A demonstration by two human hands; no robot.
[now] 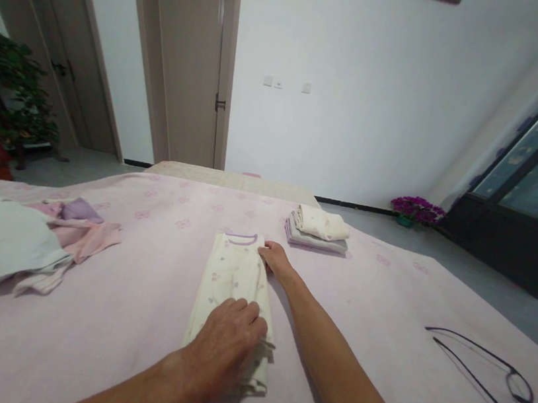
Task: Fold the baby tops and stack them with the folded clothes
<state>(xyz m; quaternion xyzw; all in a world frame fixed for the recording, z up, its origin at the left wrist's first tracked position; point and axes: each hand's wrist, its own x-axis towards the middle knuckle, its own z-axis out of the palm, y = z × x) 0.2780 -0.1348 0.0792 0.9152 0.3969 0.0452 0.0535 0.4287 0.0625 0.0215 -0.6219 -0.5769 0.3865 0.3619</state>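
A cream child's shirt [233, 273] with small printed motifs and a purple-trimmed neckline lies on the pink cloth, its sides folded in to a narrow strip. My left hand [233, 330] is over its lower right part, fingers curled together on the fabric; the fingertips are hidden. At the shirt's upper right corner, beside the neckline, my right hand [276, 260] pinches the edge. Just beyond it sits a small stack of folded clothes [318, 228], cream on top and grey-lilac below.
Loose white, pink and purple clothes [18, 236] lie heaped at the left. Black-framed glasses [520, 390] rest at the right on the pink flowered cloth [133, 316]. Beyond are a door [188, 63], a white wall, purple flowers [417, 209] and a leafy plant [5, 84].
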